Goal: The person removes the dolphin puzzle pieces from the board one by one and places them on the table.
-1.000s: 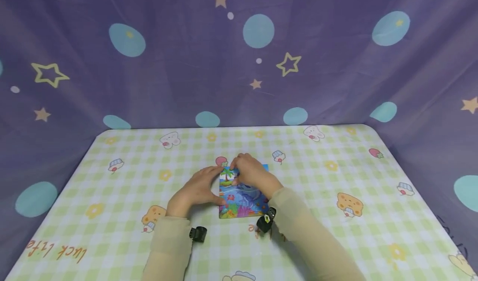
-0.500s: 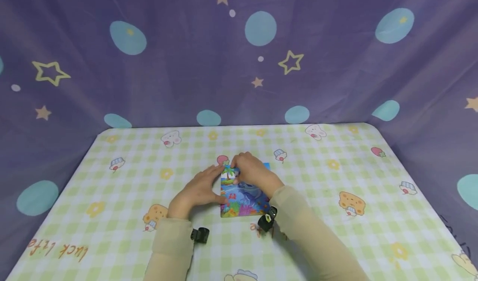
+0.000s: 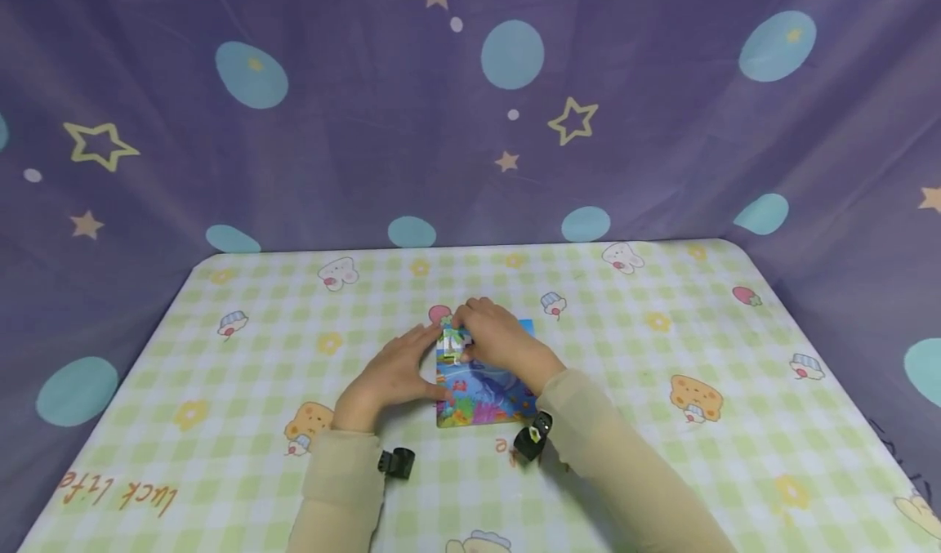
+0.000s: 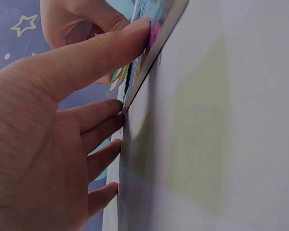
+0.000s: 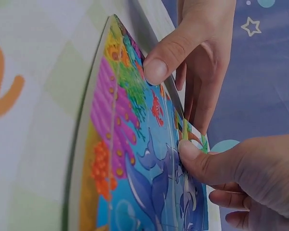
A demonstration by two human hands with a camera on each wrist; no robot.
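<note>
A flat picture puzzle (image 3: 485, 404) with dolphins, coral and a red crab lies on the checkered table cover. My left hand (image 3: 393, 376) is spread at its left side: the thumb (image 5: 156, 71) presses on the picture near the edge, and the fingers reach along the upper left corner. At that corner my right hand (image 3: 498, 338) pinches a puzzle piece (image 3: 452, 342) showing a palm tree. The right wrist view has this piece (image 5: 196, 137) tilted up from the board, between thumb and fingers. The right hand covers the puzzle's upper middle in the head view.
The table (image 3: 632, 471) wears a green and white checkered cover with printed cartoons. A purple curtain (image 3: 331, 144) with stars and dots hangs behind it and along both sides. Each wrist carries a small black camera (image 3: 397, 462) over a light sleeve (image 3: 341, 479).
The palm-tree piece has tilted up and now catches the light. Both hands keep nearly the same places on the puzzle; the head view has shifted slightly.
</note>
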